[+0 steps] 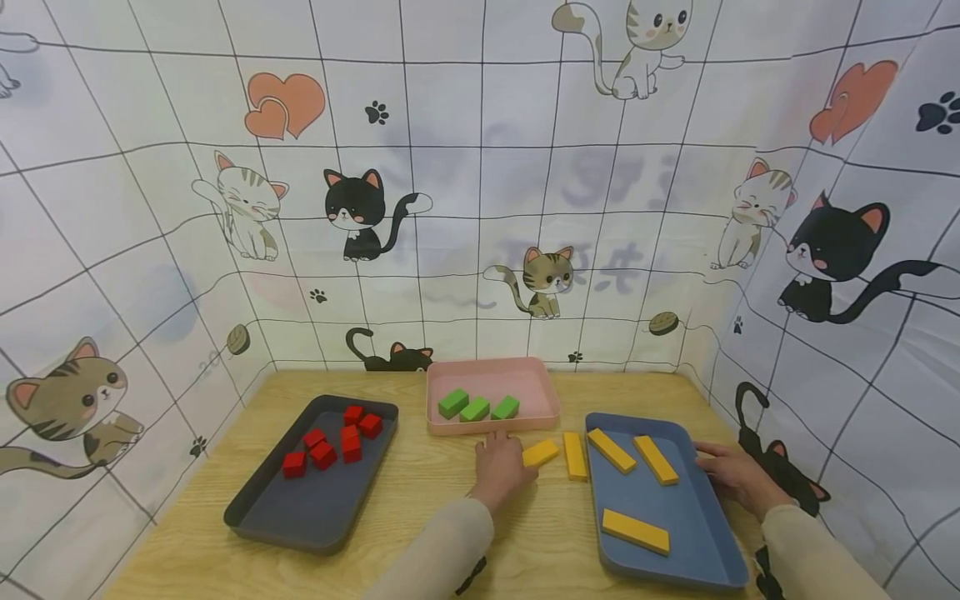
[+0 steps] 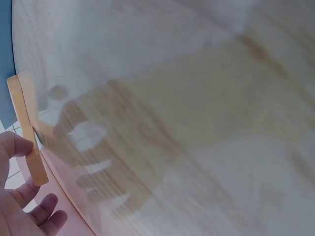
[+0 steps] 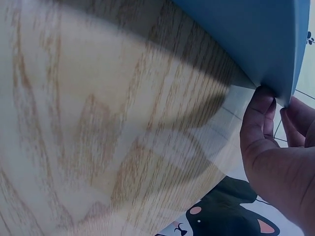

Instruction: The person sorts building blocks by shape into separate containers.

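Observation:
My left hand (image 1: 498, 467) lies on the wooden table (image 1: 420, 500) in front of the pink tray and pinches the near end of a short yellow block (image 1: 540, 452). In the blurred left wrist view that block (image 2: 35, 164) sits between thumb and fingers (image 2: 42, 209). A second yellow block (image 1: 574, 456) lies just right of it, against the blue tray (image 1: 675, 508). Three more yellow blocks (image 1: 655, 459) lie in that tray. My right hand (image 1: 731, 475) grips the tray's right rim. The right wrist view shows its thumb (image 3: 258, 123) at the tray's corner (image 3: 246, 34).
A pink tray (image 1: 491, 365) at the back holds three green blocks (image 1: 477, 407). A dark grey tray (image 1: 322, 500) on the left holds several red cubes (image 1: 333, 442). Cat-print cloth walls (image 1: 480, 208) close in the table on three sides.

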Available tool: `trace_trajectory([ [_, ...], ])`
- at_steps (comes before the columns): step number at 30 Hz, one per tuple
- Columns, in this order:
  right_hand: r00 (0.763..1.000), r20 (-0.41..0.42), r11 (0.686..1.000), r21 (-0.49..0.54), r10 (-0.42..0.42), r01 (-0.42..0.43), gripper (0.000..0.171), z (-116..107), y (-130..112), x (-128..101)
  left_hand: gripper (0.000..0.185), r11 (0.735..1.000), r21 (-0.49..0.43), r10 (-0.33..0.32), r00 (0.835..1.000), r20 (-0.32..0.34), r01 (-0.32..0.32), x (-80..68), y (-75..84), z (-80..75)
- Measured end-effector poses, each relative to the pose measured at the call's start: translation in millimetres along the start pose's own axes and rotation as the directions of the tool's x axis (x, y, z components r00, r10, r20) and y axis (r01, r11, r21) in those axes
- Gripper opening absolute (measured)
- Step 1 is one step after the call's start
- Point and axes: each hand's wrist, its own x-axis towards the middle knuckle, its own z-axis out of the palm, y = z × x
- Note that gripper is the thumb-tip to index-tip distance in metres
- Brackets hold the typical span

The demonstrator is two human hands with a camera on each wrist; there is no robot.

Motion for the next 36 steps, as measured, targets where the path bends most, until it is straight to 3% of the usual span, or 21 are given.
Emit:
trace_trajectory([
  [15,1.000,0.003,0.998,-0.060,-0.021,0.021,0.064,-2.3,0.9,3.4,0.038,1.000,-0.004,-0.023,1.000,0.018,0.024,4.0,-0.9,1.9],
  [36,0.999,0.051,1.000,0.013,0.004,-0.005,0.073,-9.4,3.4,5.4,0.034,0.996,-0.074,-0.038,0.999,0.014,0.039,4.6,-1.3,-6.8],
])
